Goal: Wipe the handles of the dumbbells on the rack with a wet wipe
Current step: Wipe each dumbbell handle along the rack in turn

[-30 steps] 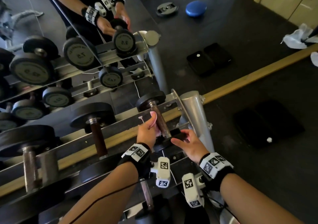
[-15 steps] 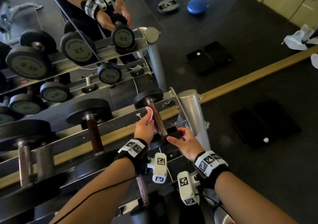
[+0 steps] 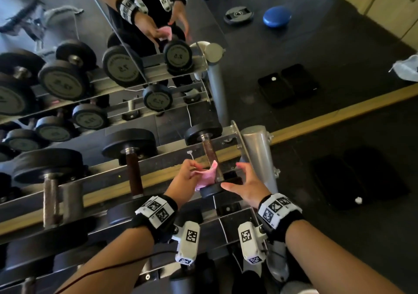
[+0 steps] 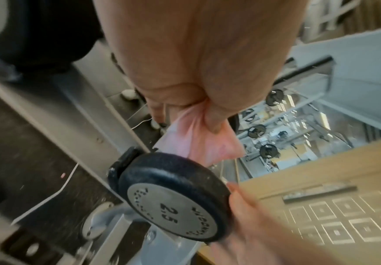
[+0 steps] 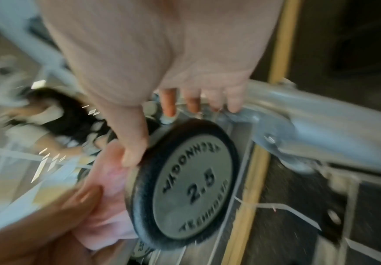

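The small 2.5 dumbbell lies at the right end of the rack (image 3: 228, 140), its brown handle (image 3: 209, 152) bare. My left hand (image 3: 195, 172) pinches a bunched pink wet wipe (image 3: 207, 177) just left of the handle, beside the near head (image 3: 211, 190). In the left wrist view my left hand (image 4: 185, 116) holds the wipe (image 4: 198, 141) above that head (image 4: 173, 195). My right hand (image 3: 233, 176) hovers by the near head with fingers spread. The right wrist view shows its thumb (image 5: 133, 152) against the rim of the head (image 5: 189, 182), beside the wipe (image 5: 110, 188).
Heavier dumbbells (image 3: 133, 149) lie to the left on the same rails. A mirror behind the rack repeats the dumbbells and my hands. The rack's grey post (image 3: 257, 155) stands just right of my right hand. Dark rubber floor with black mats (image 3: 352, 178) lies to the right.
My left hand has come off the handle, drawing the wipe back toward the near head. My right hand has loosened its hold on that head and spread its fingers.
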`<state>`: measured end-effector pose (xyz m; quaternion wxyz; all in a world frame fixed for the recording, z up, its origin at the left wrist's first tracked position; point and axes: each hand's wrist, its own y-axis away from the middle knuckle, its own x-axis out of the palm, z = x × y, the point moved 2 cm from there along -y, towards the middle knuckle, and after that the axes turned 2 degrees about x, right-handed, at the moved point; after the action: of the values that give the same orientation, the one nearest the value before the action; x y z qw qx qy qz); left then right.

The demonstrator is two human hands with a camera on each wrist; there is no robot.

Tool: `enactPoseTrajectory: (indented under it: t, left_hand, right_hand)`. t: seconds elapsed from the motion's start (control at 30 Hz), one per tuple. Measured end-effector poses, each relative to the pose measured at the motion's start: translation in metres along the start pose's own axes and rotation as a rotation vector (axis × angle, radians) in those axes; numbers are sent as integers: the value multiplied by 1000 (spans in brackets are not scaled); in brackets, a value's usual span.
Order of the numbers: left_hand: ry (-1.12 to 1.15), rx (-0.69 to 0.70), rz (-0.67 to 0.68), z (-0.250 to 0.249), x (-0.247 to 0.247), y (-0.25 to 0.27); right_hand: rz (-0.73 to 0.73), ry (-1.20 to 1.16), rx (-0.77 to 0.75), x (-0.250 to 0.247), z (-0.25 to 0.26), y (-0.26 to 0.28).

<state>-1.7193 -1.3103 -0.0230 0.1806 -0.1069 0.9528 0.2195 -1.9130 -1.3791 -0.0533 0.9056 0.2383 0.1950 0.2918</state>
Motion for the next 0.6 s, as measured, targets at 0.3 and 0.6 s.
enactPoseTrajectory:
  t: [0.3,0.6]
  left_hand:
    - [86,128,-107,-27,8,-5]
    - [122,-25,-253,8,10,3]
  right_hand:
    - [151,-31,-215,-16,56,-20]
    - [-128,62,-111,-44,38,-55]
